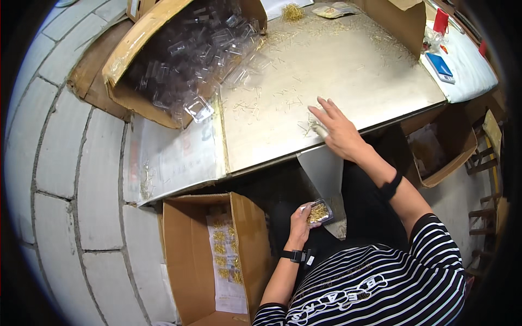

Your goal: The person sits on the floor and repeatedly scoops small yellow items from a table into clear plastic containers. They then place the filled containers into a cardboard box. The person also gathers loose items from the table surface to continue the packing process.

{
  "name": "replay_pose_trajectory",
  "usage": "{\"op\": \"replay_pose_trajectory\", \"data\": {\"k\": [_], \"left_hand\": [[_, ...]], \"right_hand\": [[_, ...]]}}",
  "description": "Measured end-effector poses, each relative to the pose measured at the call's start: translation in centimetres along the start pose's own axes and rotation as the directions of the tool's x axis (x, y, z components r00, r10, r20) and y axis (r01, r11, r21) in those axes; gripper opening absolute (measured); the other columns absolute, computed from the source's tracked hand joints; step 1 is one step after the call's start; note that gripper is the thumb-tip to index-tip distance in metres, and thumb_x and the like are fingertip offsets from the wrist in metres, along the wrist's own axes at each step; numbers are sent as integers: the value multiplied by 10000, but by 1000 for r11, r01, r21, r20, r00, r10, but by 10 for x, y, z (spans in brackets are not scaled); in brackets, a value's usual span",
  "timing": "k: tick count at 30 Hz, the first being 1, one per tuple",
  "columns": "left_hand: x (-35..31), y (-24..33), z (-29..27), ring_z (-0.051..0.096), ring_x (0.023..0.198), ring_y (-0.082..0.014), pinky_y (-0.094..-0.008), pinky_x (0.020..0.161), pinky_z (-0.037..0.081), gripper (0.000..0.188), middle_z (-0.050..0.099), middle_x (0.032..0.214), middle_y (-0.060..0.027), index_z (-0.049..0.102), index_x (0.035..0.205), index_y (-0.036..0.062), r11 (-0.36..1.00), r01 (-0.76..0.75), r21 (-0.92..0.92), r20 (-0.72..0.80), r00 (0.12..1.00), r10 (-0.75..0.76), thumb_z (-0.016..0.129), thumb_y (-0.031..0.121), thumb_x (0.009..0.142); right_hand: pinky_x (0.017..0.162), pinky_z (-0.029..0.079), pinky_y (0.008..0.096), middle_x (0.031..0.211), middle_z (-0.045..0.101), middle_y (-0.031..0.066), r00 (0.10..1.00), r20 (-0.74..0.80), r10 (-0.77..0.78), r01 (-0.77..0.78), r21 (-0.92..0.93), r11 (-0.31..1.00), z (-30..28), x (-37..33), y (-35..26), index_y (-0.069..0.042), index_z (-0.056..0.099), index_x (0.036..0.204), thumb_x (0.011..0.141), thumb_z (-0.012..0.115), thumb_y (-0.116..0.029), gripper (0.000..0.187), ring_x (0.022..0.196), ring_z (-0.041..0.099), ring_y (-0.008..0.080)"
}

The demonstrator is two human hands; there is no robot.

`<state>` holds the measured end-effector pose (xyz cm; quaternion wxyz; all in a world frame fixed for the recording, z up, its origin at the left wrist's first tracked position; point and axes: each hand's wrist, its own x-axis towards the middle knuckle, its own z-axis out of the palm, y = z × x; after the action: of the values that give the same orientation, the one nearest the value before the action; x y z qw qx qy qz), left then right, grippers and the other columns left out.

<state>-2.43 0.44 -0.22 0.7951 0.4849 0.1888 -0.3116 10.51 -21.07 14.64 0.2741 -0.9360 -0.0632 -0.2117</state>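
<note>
My left hand (299,224) is closed around a small clear plastic box (326,217), held low in front of my body. Thin gold-coloured pins (316,212) fill the box. Over the front edge of the metal tabletop (261,142), my right hand (343,136) reaches out with its fingers extended and apart. A pale covering shows on its thumb. Just beside that thumb lies a little cluster of loose pins (305,128); whether the thumb touches them I cannot tell. More loose pins (293,101) are scattered across the metal.
A tilted cardboard box (122,60) spills clear plastic cases (198,110) at the back left. Below the table, an open carton (250,233) holds packed pins. A pin heap (292,12) sits at the back. At right are a blue scale (440,66) and another carton (451,171).
</note>
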Motion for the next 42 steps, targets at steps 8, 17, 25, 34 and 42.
{"op": "replay_pose_trajectory", "data": {"k": [8, 17, 25, 34, 42], "left_hand": [[54, -9, 29, 646, 782, -190, -329, 664, 564, 319, 631, 964, -99, 573, 1069, -6, 989, -115, -88, -18, 993, 114, 393, 247, 998], [45, -13, 35, 651, 869, -196, -325, 769, 543, 352, 620, 1043, -119, 536, 1124, -36, 994, -14, -111, 126, 992, 28, 375, 247, 991], [0, -7, 25, 655, 800, -169, -292, 648, 563, 395, 636, 989, -109, 536, 1111, -31, 995, 84, -46, 275, 959, -68, 401, 324, 1003], [-33, 33, 56, 670, 728, -145, -259, 513, 586, 309, 639, 912, -74, 534, 1123, 13, 984, -120, -134, 157, 978, 141, 450, 278, 987], [-59, 63, 51, 663, 702, -137, -255, 499, 579, 230, 647, 927, -79, 558, 1098, 20, 978, -205, -40, 55, 977, 207, 506, 199, 963]], "right_hand": [[1069, 322, 439, 1337, 474, 173, 961, 140, -238, 245, -36, 969, 17, -32, -19, -4, 540, 1211, 856, 565, -155, 387, 1298, 387, 336], [846, 515, 386, 1126, 611, 154, 963, 244, -113, 35, 305, 952, -49, -112, -3, -13, 599, 1102, 723, 594, 44, 384, 1013, 607, 330], [847, 510, 388, 1106, 621, 164, 910, 411, -52, -117, 375, 920, -46, -149, 8, 8, 590, 1105, 745, 588, 35, 361, 1004, 607, 349], [1077, 300, 510, 1287, 543, 98, 819, 439, -371, 275, 268, 923, -28, -157, -21, -60, 579, 1193, 754, 632, -36, 443, 1320, 393, 260], [967, 446, 431, 1173, 597, 154, 941, 136, -310, 205, 500, 841, -39, -121, -39, -28, 579, 1150, 747, 624, 30, 409, 1171, 541, 316]]}}
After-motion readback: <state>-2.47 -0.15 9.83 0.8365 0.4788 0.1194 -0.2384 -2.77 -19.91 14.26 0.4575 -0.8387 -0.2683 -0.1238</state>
